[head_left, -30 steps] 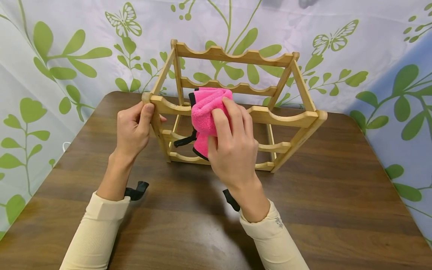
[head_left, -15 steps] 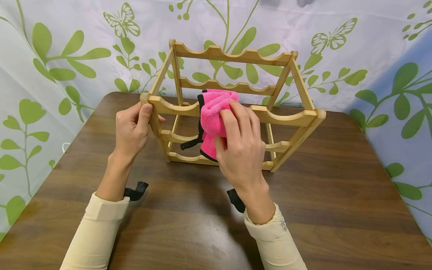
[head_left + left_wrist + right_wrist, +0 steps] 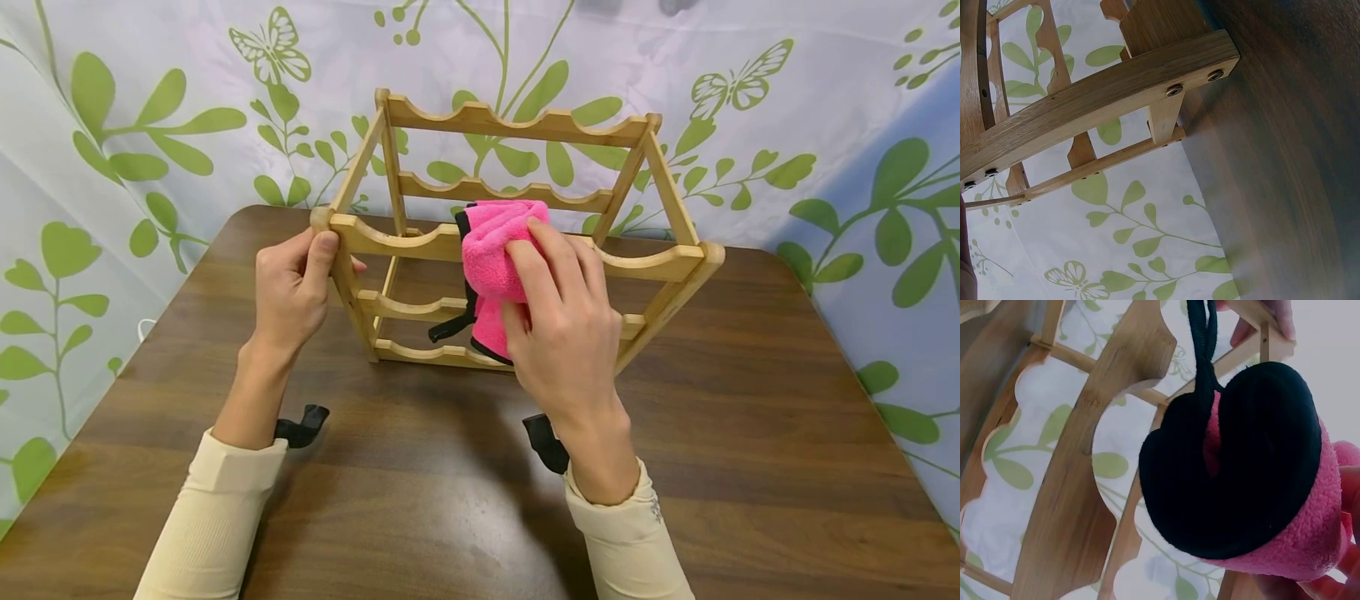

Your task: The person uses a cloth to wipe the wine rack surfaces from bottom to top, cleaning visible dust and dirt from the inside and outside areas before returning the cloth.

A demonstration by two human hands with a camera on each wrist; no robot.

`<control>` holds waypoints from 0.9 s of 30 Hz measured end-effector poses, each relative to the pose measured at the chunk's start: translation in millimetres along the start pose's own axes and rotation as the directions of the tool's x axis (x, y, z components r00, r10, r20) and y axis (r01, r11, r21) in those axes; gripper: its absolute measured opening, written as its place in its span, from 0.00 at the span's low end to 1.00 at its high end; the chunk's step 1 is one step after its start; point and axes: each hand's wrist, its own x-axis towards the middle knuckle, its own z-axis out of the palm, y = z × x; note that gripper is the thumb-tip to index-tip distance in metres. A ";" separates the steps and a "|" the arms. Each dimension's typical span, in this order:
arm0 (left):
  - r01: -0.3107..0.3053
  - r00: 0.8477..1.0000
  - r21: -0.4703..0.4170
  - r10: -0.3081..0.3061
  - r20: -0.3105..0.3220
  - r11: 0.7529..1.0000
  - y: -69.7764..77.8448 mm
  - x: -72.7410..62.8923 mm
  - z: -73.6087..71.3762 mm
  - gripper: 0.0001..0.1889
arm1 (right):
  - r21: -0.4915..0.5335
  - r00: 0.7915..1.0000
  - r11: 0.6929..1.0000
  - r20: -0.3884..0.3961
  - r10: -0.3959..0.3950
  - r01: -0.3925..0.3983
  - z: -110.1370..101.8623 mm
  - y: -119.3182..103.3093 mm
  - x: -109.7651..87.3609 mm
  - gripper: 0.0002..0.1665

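Note:
A light wooden wine rack (image 3: 652,265) with scalloped rails stands on the brown table. Its front left corner, near the top, is gripped by my left hand (image 3: 292,287), thumb against the post. My right hand (image 3: 566,325) holds a bunched pink cloth (image 3: 495,262) with black edging and a black loop over the middle of the top front rail. In the right wrist view the cloth (image 3: 1310,540) hangs folded beside the scalloped rails (image 3: 1063,494); the fingers show only at the right edge. The left wrist view shows the rack's side post (image 3: 1097,100) with dark screws.
The wooden table (image 3: 435,517) reaches in front of the rack and to both sides. Behind stands a white curtain (image 3: 187,50) printed with green leaves and butterflies. Black straps (image 3: 302,427) hang at both wrists.
My right hand has slid to the right along the top front rail with the pink cloth. The left hand keeps its grip on the corner, and the rack stays nearly in place.

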 end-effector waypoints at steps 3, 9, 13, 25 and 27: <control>0.003 1.000 0.002 -0.003 0.000 1.000 -0.4 -0.5 -0.6 0.23 | -0.001 1.000 1.000 0.014 -0.001 0.001 -1.9 0.5 0.9 0.17; 0.003 1.000 -0.003 -0.003 0.003 1.000 -1.0 0.3 -0.7 0.22 | 0.004 1.000 1.000 0.006 -0.004 0.004 -3.1 1.1 1.1 0.16; 0.001 1.000 -0.016 -0.001 0.005 1.000 -1.4 0.9 -0.6 0.22 | 0.011 1.000 1.000 -0.010 0.001 -0.001 -5.7 2.3 2.3 0.16; 0.004 1.000 -0.012 -0.004 0.010 1.000 -1.1 0.5 -0.5 0.22 | -0.050 0.990 0.991 0.059 0.125 -0.123 -24.7 4.6 4.1 0.20; 0.003 1.000 -0.011 -0.003 0.012 1.000 -0.9 0.6 -0.4 0.22 | -0.063 0.986 0.987 0.073 0.151 -0.147 -28.1 5.7 4.1 0.21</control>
